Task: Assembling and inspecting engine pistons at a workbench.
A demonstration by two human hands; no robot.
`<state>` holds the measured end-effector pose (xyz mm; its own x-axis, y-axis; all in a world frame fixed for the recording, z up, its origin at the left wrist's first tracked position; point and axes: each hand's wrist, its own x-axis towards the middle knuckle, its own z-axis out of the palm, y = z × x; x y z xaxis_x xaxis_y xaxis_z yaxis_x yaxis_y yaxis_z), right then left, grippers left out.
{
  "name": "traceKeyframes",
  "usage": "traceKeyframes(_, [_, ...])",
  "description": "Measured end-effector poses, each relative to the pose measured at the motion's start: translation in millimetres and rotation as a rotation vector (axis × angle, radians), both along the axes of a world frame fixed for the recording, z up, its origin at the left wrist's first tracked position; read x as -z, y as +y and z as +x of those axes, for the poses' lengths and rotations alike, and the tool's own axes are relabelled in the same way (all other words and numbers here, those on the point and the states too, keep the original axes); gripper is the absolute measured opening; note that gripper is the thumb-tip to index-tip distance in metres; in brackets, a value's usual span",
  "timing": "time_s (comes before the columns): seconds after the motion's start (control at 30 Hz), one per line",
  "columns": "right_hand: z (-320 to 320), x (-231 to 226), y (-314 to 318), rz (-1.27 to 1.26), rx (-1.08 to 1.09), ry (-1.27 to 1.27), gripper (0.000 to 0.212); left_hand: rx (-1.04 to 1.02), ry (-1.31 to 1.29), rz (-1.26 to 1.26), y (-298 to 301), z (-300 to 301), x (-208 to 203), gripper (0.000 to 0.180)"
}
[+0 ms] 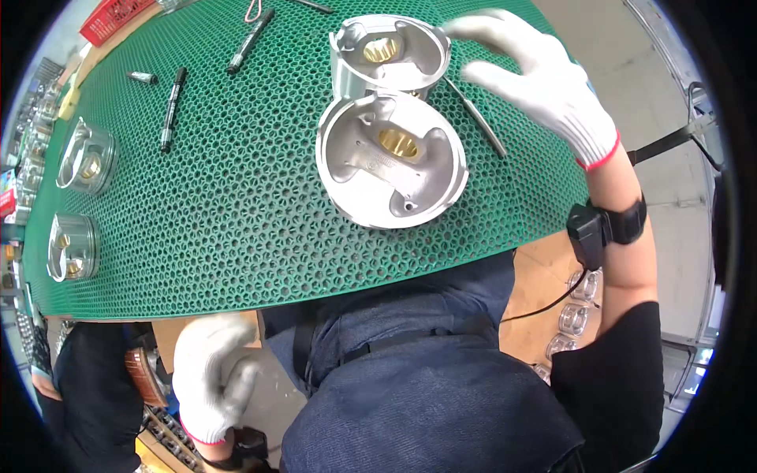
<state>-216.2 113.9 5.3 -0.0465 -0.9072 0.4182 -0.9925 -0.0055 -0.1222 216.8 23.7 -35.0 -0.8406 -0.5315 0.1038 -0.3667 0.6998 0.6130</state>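
Note:
Two silver metal pistons with gold-coloured bushings stand on the green perforated mat. The near piston has its hollow side facing up; the far piston is right behind it. My right hand, in a white knit glove, is at the far piston's right side. Its fingers and thumb are apart, with the fingertips at the rim; whether they touch cannot be made out. A thin metal rod lies below that hand. My left hand, also gloved, hangs below the mat's near edge, loosely curled with thumb apart and nothing visible in it.
Two more pistons, an upper and a lower, stand at the mat's left. Black markers and a red basket are farther back. Several pistons sit below the table at right. Another person stands at left.

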Motion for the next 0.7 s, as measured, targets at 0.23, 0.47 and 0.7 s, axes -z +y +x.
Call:
traceKeyframes(0.23, [-29.3, 76.5, 59.1, 0.294, 0.455, -0.069, 0.032, 0.502, 0.157, -0.502, -19.0, -182.8, -14.8, 0.051])
traceKeyframes(0.47, [-23.4, 89.0, 62.4, 0.208, 0.315, 0.035, 0.028, 0.138, -0.031, -0.686, -5.5, -153.4, 10.7, 0.040])
traceKeyframes(0.7, [-5.2, 73.0, 38.8, 0.235, 0.091, 0.012, 0.026, -0.449, 0.346, 0.328, 19.7, -60.8, 110.1, 0.047])
